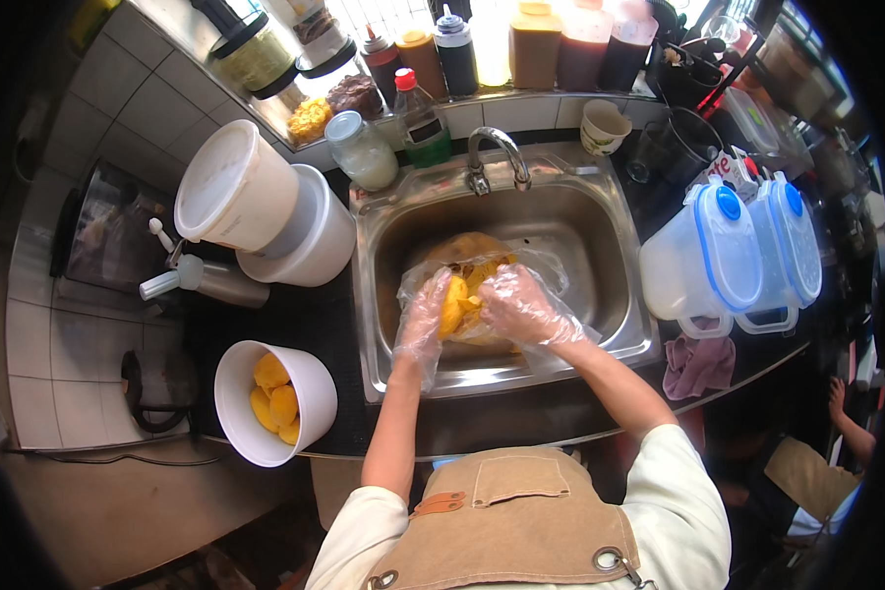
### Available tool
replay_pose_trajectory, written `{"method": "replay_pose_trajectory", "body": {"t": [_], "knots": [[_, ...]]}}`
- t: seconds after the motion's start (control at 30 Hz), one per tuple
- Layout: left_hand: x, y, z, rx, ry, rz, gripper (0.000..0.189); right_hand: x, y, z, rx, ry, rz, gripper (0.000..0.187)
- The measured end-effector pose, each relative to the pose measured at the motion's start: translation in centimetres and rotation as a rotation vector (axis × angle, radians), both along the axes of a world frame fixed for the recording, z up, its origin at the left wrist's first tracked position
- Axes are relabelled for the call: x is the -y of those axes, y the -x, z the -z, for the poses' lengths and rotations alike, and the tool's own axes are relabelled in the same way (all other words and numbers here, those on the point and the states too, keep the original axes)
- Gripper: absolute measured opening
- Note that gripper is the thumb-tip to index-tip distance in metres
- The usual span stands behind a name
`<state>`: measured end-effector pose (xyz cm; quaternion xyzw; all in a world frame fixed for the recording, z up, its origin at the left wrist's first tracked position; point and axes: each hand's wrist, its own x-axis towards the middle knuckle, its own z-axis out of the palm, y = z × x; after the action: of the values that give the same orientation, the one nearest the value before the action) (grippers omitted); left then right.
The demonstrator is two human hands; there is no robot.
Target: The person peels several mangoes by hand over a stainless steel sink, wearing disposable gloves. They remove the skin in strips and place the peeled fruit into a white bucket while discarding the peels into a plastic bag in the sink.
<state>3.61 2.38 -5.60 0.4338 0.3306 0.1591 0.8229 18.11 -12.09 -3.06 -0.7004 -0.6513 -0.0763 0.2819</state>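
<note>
Both hands wear clear plastic gloves and are over a stainless steel sink (pixel 568 214). My left hand (pixel 423 313) holds a yellow peeled fruit, likely a mango (pixel 454 306), from its left side. My right hand (pixel 520 304) is closed at the fruit's right, its fingertips on a strip of yellow peel (pixel 473 302). Beneath the hands a clear plastic bag (pixel 560 273) holding yellow peels (pixel 479 273) lies in the sink. A white plastic tub (pixel 317 391) at the left holds several peeled yellow fruits (pixel 271 371). Whether my right fingers touch the fruit itself cannot be told.
A chrome faucet (pixel 499 140) arches over the sink's back. Stacked white tubs (pixel 295 228) and a metal cream whipper (pixel 225 282) stand left. Blue-lidded plastic containers (pixel 700 251) and a purple cloth (pixel 699 365) are right. Sauce bottles (pixel 535 48) line the sill. Another person's hand (pixel 837 398) shows far right.
</note>
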Motion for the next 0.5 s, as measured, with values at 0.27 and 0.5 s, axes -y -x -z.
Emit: {"method": "replay_pose_trajectory", "body": {"t": [0.27,0.5], "knots": [[-1.9,3.4,-3.0,-0.095,0.086,0.300,0.043,-0.9,-3.3,4.7,-0.032,0.144,0.128,0.017],[-3.6,5.1,-3.2,-0.002,0.331,0.226,0.040,-0.2,-5.3,10.1,0.328,0.184,0.167,0.013]]}}
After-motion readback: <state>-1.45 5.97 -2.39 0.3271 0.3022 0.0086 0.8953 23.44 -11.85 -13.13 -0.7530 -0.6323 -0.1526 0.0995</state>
